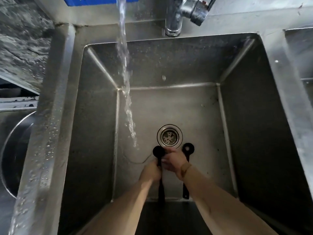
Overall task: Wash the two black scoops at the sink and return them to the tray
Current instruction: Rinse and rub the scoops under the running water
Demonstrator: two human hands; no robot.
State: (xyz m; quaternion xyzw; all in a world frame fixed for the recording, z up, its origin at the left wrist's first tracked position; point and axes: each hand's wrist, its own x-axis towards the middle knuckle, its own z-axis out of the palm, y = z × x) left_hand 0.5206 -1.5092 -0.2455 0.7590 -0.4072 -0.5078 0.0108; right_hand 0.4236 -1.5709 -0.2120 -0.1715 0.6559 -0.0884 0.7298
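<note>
Two black scoops are down in the steel sink [245,116]. My left hand [150,172] grips the handle of the left scoop [158,150], whose round bowl points toward the drain. My right hand [174,162] is closed over the same scoop just behind its bowl. The second scoop [188,148] lies on the sink floor to the right, partly hidden under my right wrist, its handle end showing near the front wall. A stream of water [126,78] falls and lands just left of the held scoop's bowl.
The tap [179,12] stands at the back rim. The drain strainer [169,136] sits just beyond my hands. A round steel bowl [13,153] is at the left, outside the sink. A second basin edge [301,56] shows at the right.
</note>
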